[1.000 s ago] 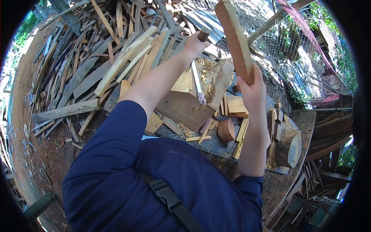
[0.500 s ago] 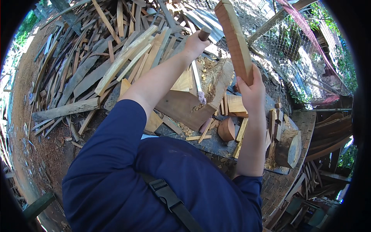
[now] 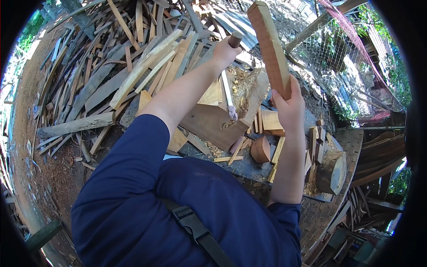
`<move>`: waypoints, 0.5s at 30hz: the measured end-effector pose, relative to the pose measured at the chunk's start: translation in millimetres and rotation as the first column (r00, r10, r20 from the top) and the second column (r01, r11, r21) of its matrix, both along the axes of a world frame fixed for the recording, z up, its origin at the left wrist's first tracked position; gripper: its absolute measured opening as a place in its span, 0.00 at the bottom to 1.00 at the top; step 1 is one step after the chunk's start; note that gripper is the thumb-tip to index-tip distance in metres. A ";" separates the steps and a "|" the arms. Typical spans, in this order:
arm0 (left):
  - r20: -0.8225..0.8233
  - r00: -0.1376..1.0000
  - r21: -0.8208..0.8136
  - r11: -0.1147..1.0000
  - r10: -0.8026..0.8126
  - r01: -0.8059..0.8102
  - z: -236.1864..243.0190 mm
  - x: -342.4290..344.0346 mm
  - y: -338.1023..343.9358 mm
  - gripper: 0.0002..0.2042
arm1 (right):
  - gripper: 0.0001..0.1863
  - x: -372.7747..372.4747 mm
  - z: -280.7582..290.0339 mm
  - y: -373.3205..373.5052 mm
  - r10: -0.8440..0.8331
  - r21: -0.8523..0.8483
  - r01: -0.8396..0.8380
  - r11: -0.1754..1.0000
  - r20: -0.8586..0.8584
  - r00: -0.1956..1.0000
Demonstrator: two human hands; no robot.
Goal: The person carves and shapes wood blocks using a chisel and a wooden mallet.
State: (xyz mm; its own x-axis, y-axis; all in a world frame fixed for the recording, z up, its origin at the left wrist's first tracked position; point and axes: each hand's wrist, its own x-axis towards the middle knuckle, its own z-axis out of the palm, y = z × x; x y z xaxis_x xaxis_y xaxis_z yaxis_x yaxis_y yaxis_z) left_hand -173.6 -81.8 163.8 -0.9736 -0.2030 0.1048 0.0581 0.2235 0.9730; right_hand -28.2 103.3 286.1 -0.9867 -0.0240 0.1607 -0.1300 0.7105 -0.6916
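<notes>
My left hand (image 3: 225, 54) is closed around a round brown wooden handle (image 3: 235, 38), whose end stands out above the fist. The rest of that tool is hidden. In my right hand (image 3: 290, 106) is a long, thick piece of wood (image 3: 270, 49), gripped at its lower end and standing nearly upright, slightly tilted. Below my hands lies a large wooden block (image 3: 209, 124) with a rough, chip-strewn top. A white stick-like strip (image 3: 227, 89) with a frayed purplish end (image 3: 232, 112) crosses in front of the block.
A big heap of scrap wood (image 3: 102, 75) fills the left and far side. Near the block are a rounded wood offcut (image 3: 260, 149), several small sticks and a log piece (image 3: 332, 171). Wire mesh (image 3: 329, 46) stands at the far right, beside a brick ledge (image 3: 349, 149).
</notes>
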 end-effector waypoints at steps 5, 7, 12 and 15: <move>0.024 0.999 0.049 0.998 -0.029 0.027 -3.0 -2.5 -0.6 0.18 | 0.29 -0.7 -0.4 0.5 0.008 -0.022 -0.008 1.000 -0.007 1.000; 0.014 0.999 0.049 0.998 -0.029 0.028 -3.5 -3.0 -0.3 0.17 | 0.28 -0.9 -0.1 0.8 0.010 -0.032 -0.010 0.999 -0.002 1.000; 0.044 0.999 0.060 0.998 -0.031 0.028 -3.8 -4.3 -1.7 0.16 | 0.27 -1.1 4.6 -1.6 0.009 -0.002 -0.009 1.000 0.008 1.000; 0.007 0.999 0.023 0.999 -0.037 0.037 -3.3 -0.4 1.6 0.16 | 0.27 -5.5 24.8 -6.2 0.019 0.084 -0.022 0.996 0.037 0.999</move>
